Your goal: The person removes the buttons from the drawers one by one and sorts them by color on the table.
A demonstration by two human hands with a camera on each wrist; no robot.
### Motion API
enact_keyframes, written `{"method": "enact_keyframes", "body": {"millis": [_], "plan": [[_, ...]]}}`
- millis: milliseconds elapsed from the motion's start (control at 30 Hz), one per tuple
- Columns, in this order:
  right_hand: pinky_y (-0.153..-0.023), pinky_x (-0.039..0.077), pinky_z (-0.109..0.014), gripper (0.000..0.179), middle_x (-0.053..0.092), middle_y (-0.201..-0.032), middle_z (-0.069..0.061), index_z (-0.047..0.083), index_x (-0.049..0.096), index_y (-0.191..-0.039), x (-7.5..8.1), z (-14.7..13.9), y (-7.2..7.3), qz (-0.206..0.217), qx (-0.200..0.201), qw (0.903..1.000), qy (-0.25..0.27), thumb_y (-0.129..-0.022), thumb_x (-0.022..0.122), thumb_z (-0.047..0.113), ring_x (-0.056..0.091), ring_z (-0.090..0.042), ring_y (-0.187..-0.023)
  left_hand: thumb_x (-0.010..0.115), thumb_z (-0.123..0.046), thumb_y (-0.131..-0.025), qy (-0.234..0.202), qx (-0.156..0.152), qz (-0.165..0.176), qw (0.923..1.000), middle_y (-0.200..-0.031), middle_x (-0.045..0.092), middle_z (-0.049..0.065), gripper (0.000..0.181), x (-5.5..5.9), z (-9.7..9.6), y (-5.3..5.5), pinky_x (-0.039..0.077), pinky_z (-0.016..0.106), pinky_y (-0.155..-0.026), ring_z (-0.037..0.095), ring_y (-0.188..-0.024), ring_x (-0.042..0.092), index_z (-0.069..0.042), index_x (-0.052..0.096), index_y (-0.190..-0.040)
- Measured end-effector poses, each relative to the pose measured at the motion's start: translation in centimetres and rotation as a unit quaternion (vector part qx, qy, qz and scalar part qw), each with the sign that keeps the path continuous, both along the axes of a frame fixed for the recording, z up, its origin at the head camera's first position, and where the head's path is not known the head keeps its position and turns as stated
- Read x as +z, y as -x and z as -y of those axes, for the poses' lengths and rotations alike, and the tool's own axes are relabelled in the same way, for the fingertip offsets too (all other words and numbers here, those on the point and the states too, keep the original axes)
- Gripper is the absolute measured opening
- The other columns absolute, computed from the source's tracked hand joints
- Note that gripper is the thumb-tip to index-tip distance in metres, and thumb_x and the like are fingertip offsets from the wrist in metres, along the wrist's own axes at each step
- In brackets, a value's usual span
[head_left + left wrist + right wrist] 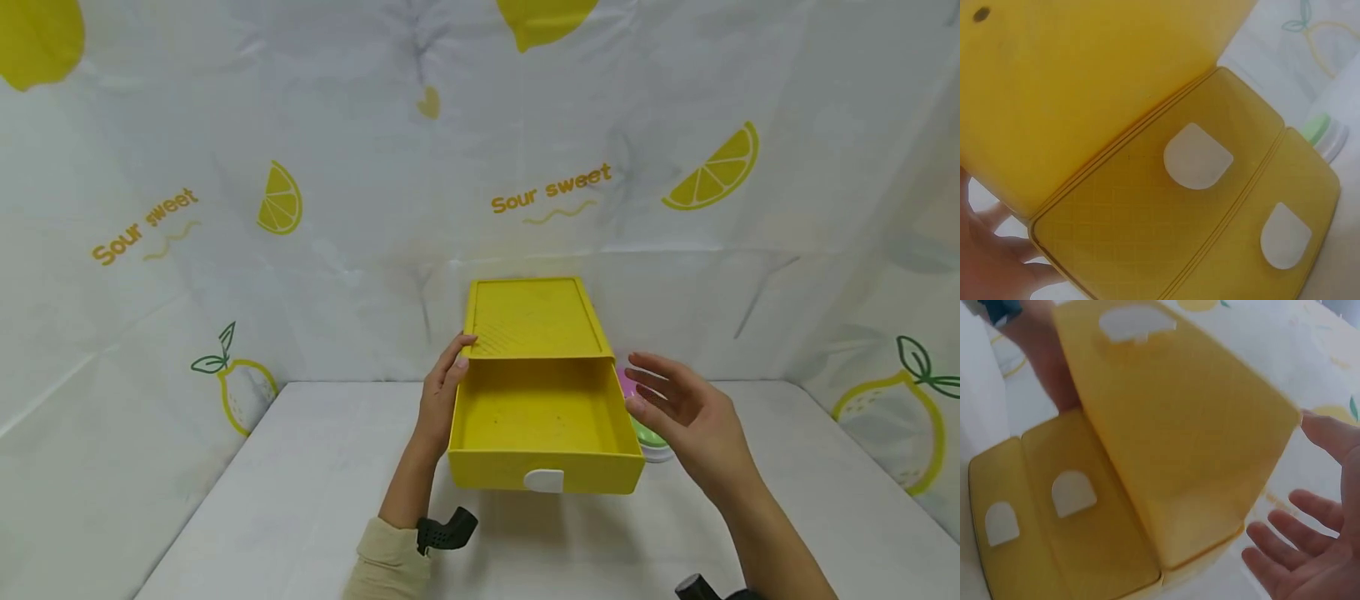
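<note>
A yellow drawer cabinet [536, 317] stands on the white table, its top drawer [546, 472] pulled out toward me and nothing lying in it. Below, two closed drawers with white tabs show in the left wrist view, the upper closed drawer [1129, 206] and the lower closed drawer [1241, 256]. My left hand [438, 400] rests along the cabinet's left side, fingertips at its top edge. On the other side my right hand [693, 425] has its fingers spread loosely, with the thumb tip right at the drawer's right wall.
Behind the drawer's right side, partly hidden, a round green and white object [654, 442] stands near something pink [624, 383]. A white cloth [360, 250] printed with lemons hangs behind the table and along both sides.
</note>
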State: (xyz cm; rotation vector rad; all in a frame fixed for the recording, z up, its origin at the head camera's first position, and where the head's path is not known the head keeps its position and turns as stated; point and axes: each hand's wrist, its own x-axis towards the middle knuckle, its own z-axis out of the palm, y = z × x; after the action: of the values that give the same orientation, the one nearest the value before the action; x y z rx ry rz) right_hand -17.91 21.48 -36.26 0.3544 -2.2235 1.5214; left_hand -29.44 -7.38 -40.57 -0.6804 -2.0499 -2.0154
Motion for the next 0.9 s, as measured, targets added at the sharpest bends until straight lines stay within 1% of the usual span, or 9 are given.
{"method": "enact_keyframes", "body": {"millis": [67, 133, 200, 267, 400, 500, 667, 800, 900], "plan": [[-0.095, 0.050, -0.008, 0.047, 0.064, -0.132, 0.014, 0.005, 0.058, -0.140, 0.5, 0.7, -0.7, -0.020, 0.028, 0.9994, -0.007, -0.094, 0.070, 0.005, 0.061, 0.007, -0.120, 0.037, -0.030, -0.109, 0.001, 0.001, 0.001, 1.0000, -0.168, 0.027, 0.004, 0.043, 0.0, 0.0, 0.0, 0.025, 0.056, -0.126, 0.027, -0.157, 0.025, -0.016, 0.048, -0.149], [-0.102, 0.046, -0.008, 0.045, 0.067, -0.130, 0.012, 0.004, 0.061, -0.136, 0.8, 1.4, -1.2, -0.034, 0.049, 0.9979, -0.024, -0.092, 0.071, 0.001, 0.059, 0.006, -0.123, 0.037, -0.030, -0.109, 0.001, -0.001, 0.000, 1.0000, -0.168, 0.027, 0.004, 0.043, 0.0, 0.0, 0.1, 0.024, 0.056, -0.126, 0.027, -0.157, 0.025, -0.016, 0.048, -0.149], [-0.107, 0.040, -0.006, 0.045, 0.067, -0.129, 0.012, 0.008, 0.064, -0.133, 0.9, 2.2, -1.7, -0.046, 0.057, 0.9960, -0.052, -0.089, 0.074, 0.000, 0.057, 0.006, -0.125, 0.037, -0.030, -0.110, 0.002, -0.003, -0.002, 1.0000, -0.168, 0.027, 0.004, 0.043, 0.0, 0.0, 0.1, 0.024, 0.056, -0.126, 0.027, -0.157, 0.024, -0.016, 0.048, -0.149], [-0.107, 0.035, -0.003, 0.045, 0.068, -0.127, 0.014, 0.017, 0.067, -0.130, 0.8, 3.0, -2.1, -0.052, 0.048, 0.9938, -0.086, -0.088, 0.078, 0.006, 0.056, 0.008, -0.124, 0.037, -0.031, -0.110, 0.003, -0.003, -0.002, 1.0000, -0.168, 0.029, 0.003, 0.042, -0.1, 0.1, 0.1, 0.026, 0.055, -0.126, 0.026, -0.156, 0.026, -0.017, 0.048, -0.148], [-0.105, 0.036, -0.007, 0.044, 0.070, -0.126, 0.010, 0.028, 0.070, -0.124, 0.6, 4.4, -2.6, -0.066, 0.044, 0.9896, -0.120, -0.084, 0.083, 0.015, 0.057, 0.004, -0.122, 0.039, -0.030, -0.109, -0.001, 0.002, 0.005, 1.0000, -0.166, 0.033, 0.000, 0.040, -0.1, 0.3, -0.1, 0.029, 0.054, -0.124, 0.024, -0.154, 0.031, -0.020, 0.050, -0.147], [-0.105, 0.036, -0.010, 0.042, 0.071, -0.123, 0.009, 0.028, 0.072, -0.119, 0.5, 5.1, -2.7, -0.084, 0.046, 0.9857, -0.139, -0.081, 0.086, 0.018, 0.057, 0.001, -0.124, 0.039, -0.029, -0.109, -0.005, 0.001, 0.003, 1.0000, -0.165, 0.033, 0.001, 0.040, -0.1, 0.4, -0.1, 0.029, 0.055, -0.124, 0.025, -0.154, 0.031, -0.019, 0.050, -0.147], [-0.112, 0.026, -0.009, 0.040, 0.072, -0.117, 0.011, 0.027, 0.074, -0.114, 0.7, 5.7, -2.8, -0.102, 0.042, 0.9821, -0.153, -0.078, 0.088, 0.021, 0.056, -0.002, -0.122, 0.039, -0.030, -0.109, -0.001, -0.010, -0.007, 0.9999, -0.167, 0.030, 0.001, 0.042, 0.0, 0.3, 0.0, 0.029, 0.055, -0.124, 0.025, -0.155, 0.028, -0.018, 0.049, -0.148], [-0.116, 0.022, -0.008, 0.039, 0.072, -0.114, 0.014, 0.027, 0.074, -0.111, 0.9, 6.0, -3.0, -0.119, 0.038, 0.9775, -0.170, -0.076, 0.090, 0.021, 0.058, -0.005, -0.120, 0.039, -0.031, -0.109, 0.002, -0.006, -0.006, 1.0000, -0.166, 0.031, 0.000, 0.041, -0.1, 0.2, 0.2, 0.031, 0.054, -0.124, 0.024, -0.154, 0.030, -0.019, 0.049, -0.147], [-0.117, 0.023, -0.008, 0.037, 0.072, -0.112, 0.013, 0.029, 0.075, -0.106, 0.9, 6.0, -3.0, -0.139, 0.036, 0.9714, -0.189, -0.074, 0.091, 0.018, 0.060, -0.006, -0.116, 0.039, -0.032, -0.109, 0.004, -0.003, -0.003, 1.0000, -0.166, 0.032, -0.001, 0.041, -0.1, 0.1, 0.2, 0.031, 0.054, -0.123, 0.024, -0.154, 0.030, -0.020, 0.049, -0.147]]}}
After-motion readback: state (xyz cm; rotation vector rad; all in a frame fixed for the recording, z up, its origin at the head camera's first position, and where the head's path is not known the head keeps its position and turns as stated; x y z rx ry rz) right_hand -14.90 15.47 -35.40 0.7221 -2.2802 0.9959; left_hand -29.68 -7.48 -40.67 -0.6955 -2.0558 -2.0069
